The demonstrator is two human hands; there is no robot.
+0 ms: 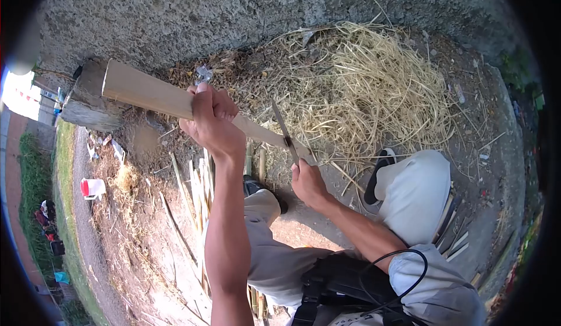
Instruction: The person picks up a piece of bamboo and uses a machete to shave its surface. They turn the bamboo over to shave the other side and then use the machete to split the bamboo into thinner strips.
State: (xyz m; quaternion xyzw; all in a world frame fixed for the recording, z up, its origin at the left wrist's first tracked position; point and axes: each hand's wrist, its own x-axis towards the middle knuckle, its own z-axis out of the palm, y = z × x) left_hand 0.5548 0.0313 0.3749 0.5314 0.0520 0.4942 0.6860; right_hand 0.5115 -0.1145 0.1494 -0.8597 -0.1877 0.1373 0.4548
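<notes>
Left of the straw heap [388, 80], my left hand [211, 118] clenches a wooden slat [147, 92], its long axis slanting down toward the heap's lower edge; my right hand [308, 182] grips seemingly a knife [282, 122], tip upward.

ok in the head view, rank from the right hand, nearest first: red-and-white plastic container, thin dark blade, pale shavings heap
1. Thin dark blade, in the right hand
2. Pale shavings heap, upper right
3. Red-and-white plastic container, far left
</notes>
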